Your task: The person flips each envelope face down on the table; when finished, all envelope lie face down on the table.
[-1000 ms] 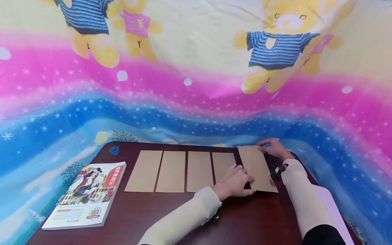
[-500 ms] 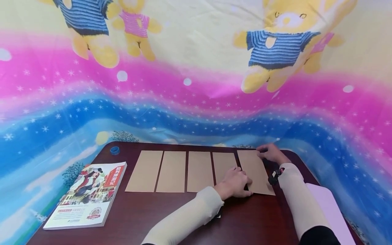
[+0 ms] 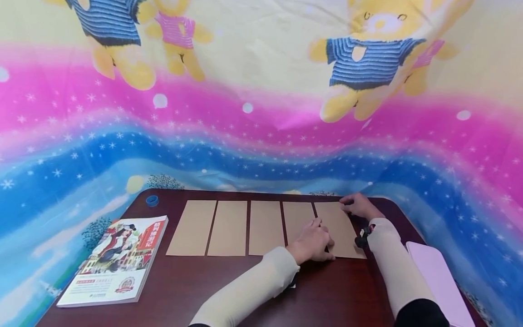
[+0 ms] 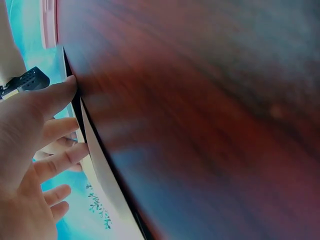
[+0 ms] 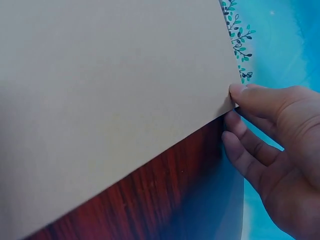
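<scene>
Five-wide spread aside, the rightmost brown kraft paper sheet lies on the dark wooden table at the right end of a row of similar sheets. My left hand holds its near left corner, thumb at the near edge and fingertips by the left edge. In the left wrist view, the left hand shows thumb and fingers at the paper's edge. My right hand pinches the far right corner. The right wrist view shows the right thumb on top of that corner, other fingers below.
A thick illustrated book lies at the table's left. Near the far left corner sits a blue tape roll. A pale pink flat object lies beside the right forearm. A patterned curtain hangs behind the table.
The rightmost sheet has come down flatter onto the table and shifted slightly left, closer to its neighbour. Both hands moved with it, the right one a little left.
</scene>
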Demonstrator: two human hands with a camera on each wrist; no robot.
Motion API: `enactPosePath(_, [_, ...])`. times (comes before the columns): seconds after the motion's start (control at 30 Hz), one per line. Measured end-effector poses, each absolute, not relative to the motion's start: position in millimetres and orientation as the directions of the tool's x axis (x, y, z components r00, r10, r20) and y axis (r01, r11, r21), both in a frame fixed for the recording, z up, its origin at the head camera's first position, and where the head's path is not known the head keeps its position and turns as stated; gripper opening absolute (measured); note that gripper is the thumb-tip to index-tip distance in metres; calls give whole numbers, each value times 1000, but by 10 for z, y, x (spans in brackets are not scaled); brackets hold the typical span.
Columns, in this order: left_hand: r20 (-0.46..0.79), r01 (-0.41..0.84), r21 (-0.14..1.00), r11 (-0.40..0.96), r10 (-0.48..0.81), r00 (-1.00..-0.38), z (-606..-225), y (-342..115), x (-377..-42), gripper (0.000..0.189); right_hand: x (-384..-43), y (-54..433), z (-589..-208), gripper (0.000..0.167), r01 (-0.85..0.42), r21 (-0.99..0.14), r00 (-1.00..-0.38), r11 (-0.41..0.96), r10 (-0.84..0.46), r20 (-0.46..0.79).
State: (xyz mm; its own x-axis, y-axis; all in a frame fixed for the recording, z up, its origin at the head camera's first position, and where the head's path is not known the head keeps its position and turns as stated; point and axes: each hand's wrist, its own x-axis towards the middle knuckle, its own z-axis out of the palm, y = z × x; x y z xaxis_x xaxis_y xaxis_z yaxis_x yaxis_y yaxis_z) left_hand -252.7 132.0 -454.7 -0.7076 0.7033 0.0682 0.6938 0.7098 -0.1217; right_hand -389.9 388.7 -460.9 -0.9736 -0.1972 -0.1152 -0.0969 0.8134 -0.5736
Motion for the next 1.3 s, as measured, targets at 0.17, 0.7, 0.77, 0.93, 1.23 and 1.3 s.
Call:
enactPosePath(0.17, [51,679,-109,726,687,-725,-4570,1318,-2542,32,-3905,3895,-4630,39,-97,-572,-973,815,-197,-116])
enactPosePath(0.7, [60,700,-99,707,706,-705,-4570,1336,-2522,29,-3841,3905,-4635,36,-119,-520,-970,846,-210,-119])
enactPosePath(0.77, [61,705,-89,703,711,-701,-4556,1349,-2516,28,-3830,3915,-4625,34,-127,-512,-971,849,-212,-111])
enactPosePath(0.93, [48,720,-33,693,721,-692,-4528,1313,-2498,32,-3788,3888,-4612,33,-153,-486,-970,861,-226,-95])
enactPosePath(1.23, [73,817,-29,575,817,-572,-4303,948,-2505,33,-3759,3730,-4388,39,-346,-433,-936,833,-341,90])
enactPosePath(1.3, [78,813,-10,582,811,-580,-4207,797,-2529,38,-3752,3651,-4244,40,-392,-410,-919,824,-374,127])
